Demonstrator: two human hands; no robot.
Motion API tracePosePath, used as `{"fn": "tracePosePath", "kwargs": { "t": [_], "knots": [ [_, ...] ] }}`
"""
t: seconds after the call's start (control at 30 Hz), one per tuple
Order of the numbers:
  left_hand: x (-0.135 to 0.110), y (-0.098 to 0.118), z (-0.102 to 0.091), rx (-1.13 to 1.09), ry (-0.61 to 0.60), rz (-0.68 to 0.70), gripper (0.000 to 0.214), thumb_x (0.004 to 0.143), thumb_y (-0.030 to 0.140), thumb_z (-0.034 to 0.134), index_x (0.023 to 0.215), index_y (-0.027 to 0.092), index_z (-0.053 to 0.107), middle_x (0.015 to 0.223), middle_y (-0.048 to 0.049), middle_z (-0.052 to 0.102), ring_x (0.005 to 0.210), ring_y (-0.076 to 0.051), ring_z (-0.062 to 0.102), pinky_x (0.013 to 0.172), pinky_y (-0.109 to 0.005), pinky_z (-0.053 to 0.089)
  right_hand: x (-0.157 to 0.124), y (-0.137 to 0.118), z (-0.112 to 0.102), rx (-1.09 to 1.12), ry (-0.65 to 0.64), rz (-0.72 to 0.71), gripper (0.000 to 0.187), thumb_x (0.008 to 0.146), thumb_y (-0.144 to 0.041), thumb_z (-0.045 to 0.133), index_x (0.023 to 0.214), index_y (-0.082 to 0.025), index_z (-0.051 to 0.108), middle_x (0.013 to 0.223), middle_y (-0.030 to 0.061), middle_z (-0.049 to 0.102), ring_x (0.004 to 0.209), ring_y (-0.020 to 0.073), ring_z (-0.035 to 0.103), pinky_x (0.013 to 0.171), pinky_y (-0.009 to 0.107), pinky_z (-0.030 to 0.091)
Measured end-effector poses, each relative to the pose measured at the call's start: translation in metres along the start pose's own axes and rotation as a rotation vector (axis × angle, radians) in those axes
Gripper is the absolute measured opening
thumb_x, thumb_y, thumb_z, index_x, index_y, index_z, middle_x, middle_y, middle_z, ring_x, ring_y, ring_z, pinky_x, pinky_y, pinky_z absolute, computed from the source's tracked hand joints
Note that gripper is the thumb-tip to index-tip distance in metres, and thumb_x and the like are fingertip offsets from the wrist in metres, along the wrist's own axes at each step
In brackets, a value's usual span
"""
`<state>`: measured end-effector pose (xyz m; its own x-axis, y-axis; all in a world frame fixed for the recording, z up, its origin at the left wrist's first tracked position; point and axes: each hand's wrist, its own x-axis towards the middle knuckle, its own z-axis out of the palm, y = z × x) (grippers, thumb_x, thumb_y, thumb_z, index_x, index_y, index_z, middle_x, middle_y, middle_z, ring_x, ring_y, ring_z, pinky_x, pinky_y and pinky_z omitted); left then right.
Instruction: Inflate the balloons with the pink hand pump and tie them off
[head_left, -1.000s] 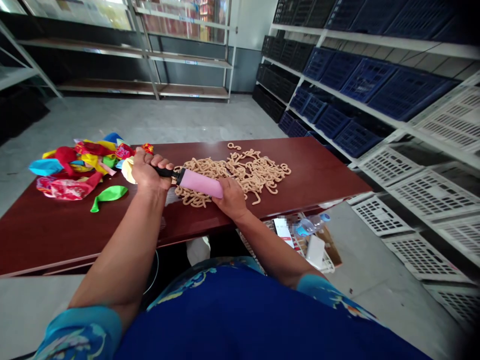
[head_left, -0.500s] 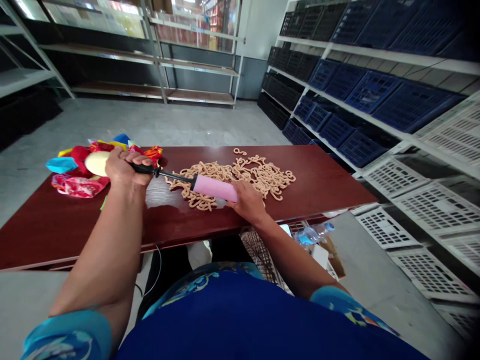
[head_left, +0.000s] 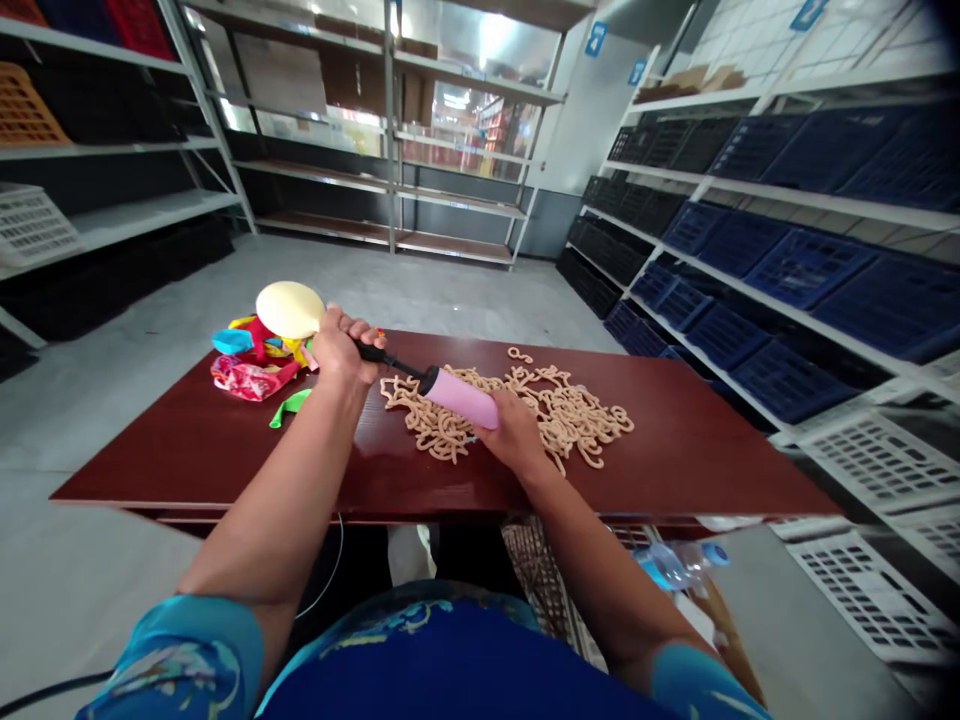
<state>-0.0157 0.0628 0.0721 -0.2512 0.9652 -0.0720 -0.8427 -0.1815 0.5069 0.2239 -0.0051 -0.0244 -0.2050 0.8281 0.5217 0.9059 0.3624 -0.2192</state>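
The view has tipped up, so more shelving shows beyond the long, glossy, dark red-brown table (head_left: 697,430), where a loose heap of curly beige hook-shaped pieces (head_left: 581,415) lies, material hard to tell. And here's the pink cylindrical hand pump (head_left: 461,398), held slantwise over the heap: its rod, run well out half a second ago, is partly back in, which I'd read as a stroke pushing air. Sure enough, the rounded pale-yellow balloon (head_left: 291,310) looks fuller and sits higher, at the left end, beyond the left hand (head_left: 343,345), whose fingers wrap the black pump handle (head_left: 367,352). The right hand (head_left: 514,432) has its fingers curled round the barrel's far end, covering it. The balloon's neck is lost behind the left fist; limp, mixed-colour balloons (head_left: 251,378) are partly screened too.
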Motion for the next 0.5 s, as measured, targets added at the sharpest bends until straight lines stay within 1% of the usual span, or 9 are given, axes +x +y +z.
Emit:
{"fn": "tracePosePath", "kwargs": {
  "t": [0.1, 0.23, 0.37, 0.43, 0.5],
  "knots": [
    [0.000, -0.007, 0.015, 0.014, 0.006, 0.062, 0.044, 0.075, 0.041, 0.053, 0.055, 0.020, 0.020, 0.041, 0.0078, 0.024, 0.032, -0.006, 0.028, 0.035, -0.020, 0.029, 0.031, -0.001, 0.011, 0.057, 0.046, -0.056, 0.037, 0.069, -0.033, 0.059, 0.100, -0.016, 0.049, 0.092, 0.0080, 0.056, 0.085, 0.0209, 0.052, 0.075, 0.031, 0.041],
    [0.002, -0.020, 0.029, 0.009, 0.037, 0.108, 0.045, 0.075, 0.044, 0.054, 0.055, 0.020, 0.021, 0.040, 0.0072, 0.027, 0.032, -0.006, 0.031, 0.035, -0.021, 0.030, 0.063, 0.008, 0.026, 0.121, 0.083, -0.131, 0.037, 0.069, -0.034, 0.059, 0.099, -0.016, 0.050, 0.090, 0.0074, 0.057, 0.084, 0.0202, 0.053, 0.075, 0.031, 0.043],
    [0.007, -0.026, 0.037, 0.031, 0.077, 0.094, 0.044, 0.075, 0.046, 0.054, 0.054, 0.021, 0.024, 0.040, 0.0069, 0.028, 0.032, -0.007, 0.033, 0.036, -0.021, 0.032, 0.073, 0.024, 0.037, 0.166, 0.135, -0.177, 0.038, 0.068, -0.031, 0.060, 0.101, -0.016, 0.051, 0.090, 0.0074, 0.057, 0.086, 0.0200, 0.054, 0.077, 0.031, 0.043],
    [0.012, -0.022, 0.041, 0.037, 0.085, 0.101, 0.043, 0.075, 0.046, 0.054, 0.055, 0.021, 0.025, 0.040, 0.0068, 0.028, 0.032, -0.007, 0.033, 0.036, -0.021, 0.032, 0.072, 0.033, 0.037, 0.170, 0.173, -0.182, 0.040, 0.068, -0.030, 0.059, 0.103, -0.016, 0.051, 0.093, 0.0077, 0.058, 0.089, 0.0204, 0.053, 0.080, 0.032, 0.043],
    [0.020, -0.013, 0.046, 0.046, 0.069, 0.130, 0.043, 0.076, 0.046, 0.052, 0.055, 0.021, 0.025, 0.040, 0.0068, 0.028, 0.032, -0.007, 0.033, 0.036, -0.021, 0.032, 0.071, 0.042, 0.035, 0.162, 0.199, -0.165, 0.040, 0.068, -0.029, 0.058, 0.105, -0.016, 0.051, 0.095, 0.0080, 0.057, 0.090, 0.0208, 0.053, 0.081, 0.034, 0.043]
  ]
}}
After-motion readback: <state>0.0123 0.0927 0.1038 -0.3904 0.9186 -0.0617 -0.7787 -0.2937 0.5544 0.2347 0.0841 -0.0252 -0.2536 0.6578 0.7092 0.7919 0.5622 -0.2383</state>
